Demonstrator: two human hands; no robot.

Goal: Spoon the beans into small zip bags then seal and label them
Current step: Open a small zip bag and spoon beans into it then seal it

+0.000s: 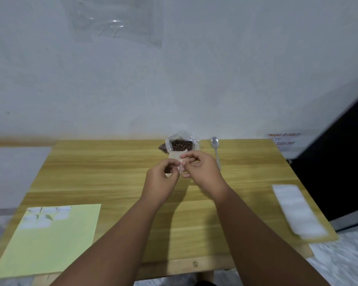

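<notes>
Pinching a small zip bag (175,156) at its mouth, left hand (163,176) and right hand (198,168) fingers clamped, likely prying it open just in front of the beans (181,145), spoon (215,147) idle beside them.

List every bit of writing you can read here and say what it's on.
"JANGAN DI CABUT": red handwriting, top line of the white sign on the wall at right.
"...TV": second line, partly legible.
"TURN OFF": third line.
White labels on the yellow sheet: too blurred to read.

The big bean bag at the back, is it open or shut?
Open: the bean bag's plastic top is spread wide, showing the brown beans inside.
</notes>
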